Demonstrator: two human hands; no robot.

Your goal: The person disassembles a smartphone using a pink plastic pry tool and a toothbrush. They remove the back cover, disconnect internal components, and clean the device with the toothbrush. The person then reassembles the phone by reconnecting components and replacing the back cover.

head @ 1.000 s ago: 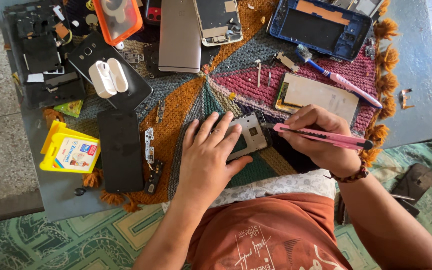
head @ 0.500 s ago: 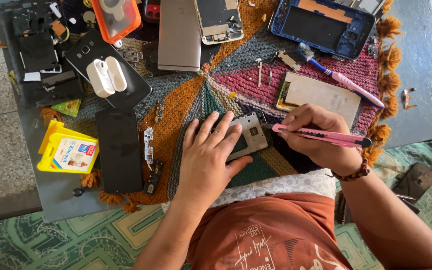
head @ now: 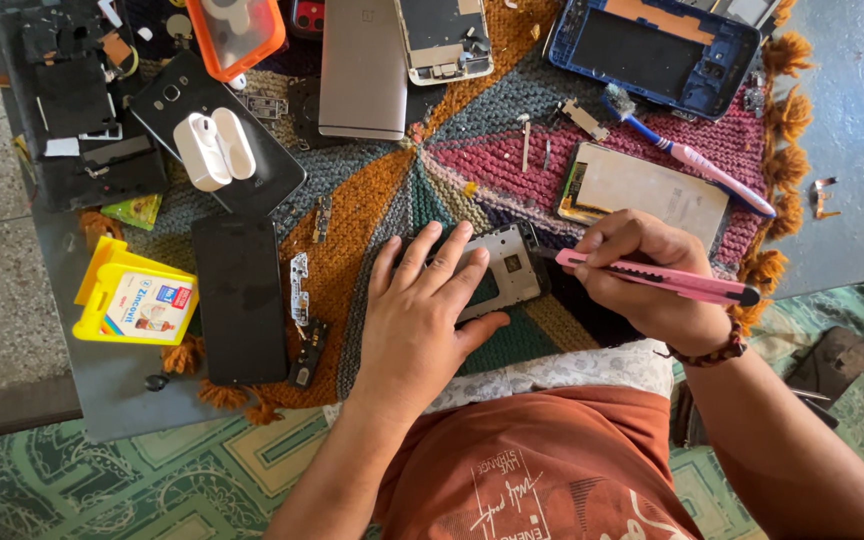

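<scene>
My left hand [head: 420, 310] lies flat with fingers spread over a stripped phone frame [head: 507, 265] on a knitted multicolour mat [head: 372, 185], pressing it down. My right hand [head: 642, 275] grips a pink utility knife [head: 657, 278], its tip pointing left at the frame's right edge. A beaded bracelet [head: 710, 352] circles my right wrist. Most of the frame is hidden under my left palm.
A black phone [head: 240, 298] and a yellow box [head: 132, 295] lie to the left. A white earbud case [head: 214, 150], a grey phone back [head: 362, 65], a blue phone frame [head: 657, 45], a toothbrush [head: 687, 160] and a battery [head: 642, 185] sit farther back. Small screws and parts scatter around.
The view has shifted slightly. My hands stay on the phone frame and the knife, with the knife tip still at the frame's right edge.
</scene>
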